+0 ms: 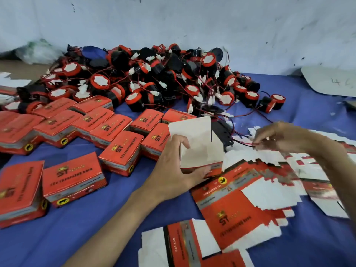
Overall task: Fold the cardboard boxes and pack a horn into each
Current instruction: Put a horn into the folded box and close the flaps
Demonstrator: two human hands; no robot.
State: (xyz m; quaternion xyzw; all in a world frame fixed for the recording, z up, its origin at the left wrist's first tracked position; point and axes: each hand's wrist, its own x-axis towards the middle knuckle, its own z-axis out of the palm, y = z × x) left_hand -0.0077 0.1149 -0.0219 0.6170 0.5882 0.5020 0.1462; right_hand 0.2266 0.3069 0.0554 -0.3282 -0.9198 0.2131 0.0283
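Your left hand (173, 166) grips an open box (196, 145) near the middle of the blue cloth (77, 237). The thumb lies curled against the box's raised white flap, and the fingers wrap under its lower red edge. The box is tilted, with its white inside facing you.

Your right hand (285, 137) is reaching in from the right with its fingers curled, and the fingertips pinch a thin red wire (243, 143). The wire runs left to a black horn (223, 132), which sits at the open right side of the box, partly hidden behind the flap. How far it is inside cannot be told.

Behind the box, a big heap of horns (154, 78) in black and red, tangled with wires, is piled against the pale wall (192, 22). To your left, closed red boxes (119, 149) lie in loose rows on the cloth. In front of you and under your right forearm, flat unfolded boxes (240, 199) are fanned out overlapping, showing red print and white card.
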